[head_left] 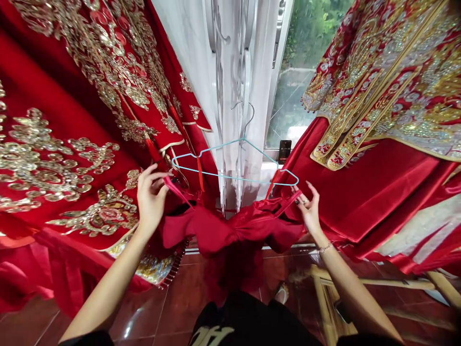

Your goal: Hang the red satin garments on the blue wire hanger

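A dark red dress (216, 230) hangs in front of me from a light blue hanger (230, 177) by thin red loops. My left hand (151, 194) pinches the dress's left shoulder strap and draws it out to the side, below the hanger's left end. On the other side, my right hand (308, 204) has thumb and fingers on the right strap (288, 203), just under the hanger's right tip. Both straps are stretched apart. The hanger's metal hook (250, 115) rises in front of a white metal stand.
Red garments with gold sequins (108, 206) hang close on the left. An embroidered red and gold outfit (389, 96) hangs on the right. A phone (285, 150) stands upright by the window. A wooden frame (324, 298) is at lower right on the tiled floor (173, 307).
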